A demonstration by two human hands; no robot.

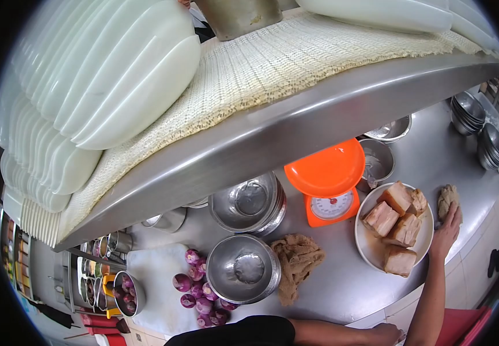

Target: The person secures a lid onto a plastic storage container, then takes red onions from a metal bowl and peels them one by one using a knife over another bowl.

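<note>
My right hand [446, 232] reaches past the plate and has its fingers on a crumpled beige cloth [449, 199] on the steel counter. Low in the view, my left hand [386, 334] is closed; a small pale bit shows at its fingers, too little to name. Between the cloth and an orange kitchen scale [330, 207] lies a white plate [367, 245]. Several thick chunks of pork belly [405, 229] rest on it, with some brownish liquid.
A steel shelf [295, 106] with stacked white dishes [128, 81] overhangs the counter. Steel bowls [220, 271], a brown cloth [296, 265], red onions [203, 291] and a white cutting board [157, 288] are to the left. More steel bowls [468, 109] stand at the far right.
</note>
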